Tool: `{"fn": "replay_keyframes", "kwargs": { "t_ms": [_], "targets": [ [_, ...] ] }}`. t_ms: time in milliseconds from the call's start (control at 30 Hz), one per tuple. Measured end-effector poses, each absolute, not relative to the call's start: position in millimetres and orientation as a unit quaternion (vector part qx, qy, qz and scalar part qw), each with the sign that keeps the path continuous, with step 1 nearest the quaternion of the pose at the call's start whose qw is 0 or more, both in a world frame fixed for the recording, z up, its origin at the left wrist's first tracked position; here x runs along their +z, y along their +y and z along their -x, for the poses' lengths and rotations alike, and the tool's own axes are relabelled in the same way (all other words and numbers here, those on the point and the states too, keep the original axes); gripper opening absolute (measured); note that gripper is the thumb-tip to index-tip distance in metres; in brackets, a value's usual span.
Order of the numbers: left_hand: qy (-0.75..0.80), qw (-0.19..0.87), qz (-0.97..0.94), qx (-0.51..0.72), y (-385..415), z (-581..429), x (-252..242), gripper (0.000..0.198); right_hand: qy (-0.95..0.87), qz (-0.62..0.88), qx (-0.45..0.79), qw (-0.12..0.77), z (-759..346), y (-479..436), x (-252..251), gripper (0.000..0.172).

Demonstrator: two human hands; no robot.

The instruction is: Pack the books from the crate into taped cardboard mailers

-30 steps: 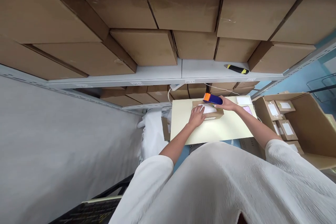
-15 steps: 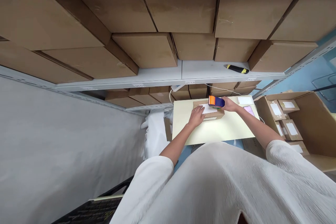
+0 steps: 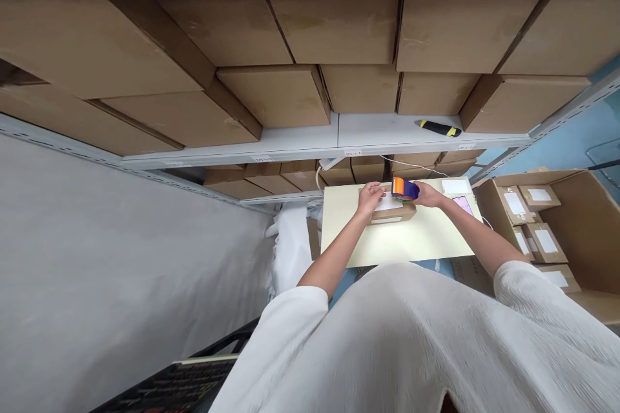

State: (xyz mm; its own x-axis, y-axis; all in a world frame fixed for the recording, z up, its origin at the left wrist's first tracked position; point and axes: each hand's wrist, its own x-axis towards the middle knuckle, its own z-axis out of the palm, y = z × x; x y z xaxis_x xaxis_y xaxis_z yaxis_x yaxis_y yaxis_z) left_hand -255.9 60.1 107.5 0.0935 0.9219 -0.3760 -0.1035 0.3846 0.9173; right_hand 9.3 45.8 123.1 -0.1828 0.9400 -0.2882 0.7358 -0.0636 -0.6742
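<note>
Left hand [image 3: 371, 197] has curled up at the carton [image 3: 403, 213], its grip unclear; right hand [image 3: 428, 194] holds a tape dispenser [image 3: 405, 189].

Can read no text for certain. Spot tiny characters on tags [image 3: 353, 153] along the shelf edge [image 3: 310, 154] at mid-frame, but cannot decipher them; cannot make out wording on the box [image 3: 407, 213] right of centre or the phone [image 3: 464, 206] farther right.

Two hands [image 3: 371, 197] [image 3: 428, 195], one tape dispenser [image 3: 405, 190]

clear lane along worktop [image 3: 411, 244] front, cardboard box [image 3: 405, 211] and tape dispenser [image 3: 405, 189] blocking mid-back, metal shelf [image 3: 300, 140] limiting far side, open carton [image 3: 588, 232] right
</note>
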Motion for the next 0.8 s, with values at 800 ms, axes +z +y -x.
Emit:
{"fn": "replay_keyframes", "kwargs": {
  "t_ms": [800],
  "targets": [
    [0.590,0.597,-0.311,0.447,63,277,109,0.055,-0.709,0.581,0.390,0.085,19,49,166,0.044]
  ]
}}
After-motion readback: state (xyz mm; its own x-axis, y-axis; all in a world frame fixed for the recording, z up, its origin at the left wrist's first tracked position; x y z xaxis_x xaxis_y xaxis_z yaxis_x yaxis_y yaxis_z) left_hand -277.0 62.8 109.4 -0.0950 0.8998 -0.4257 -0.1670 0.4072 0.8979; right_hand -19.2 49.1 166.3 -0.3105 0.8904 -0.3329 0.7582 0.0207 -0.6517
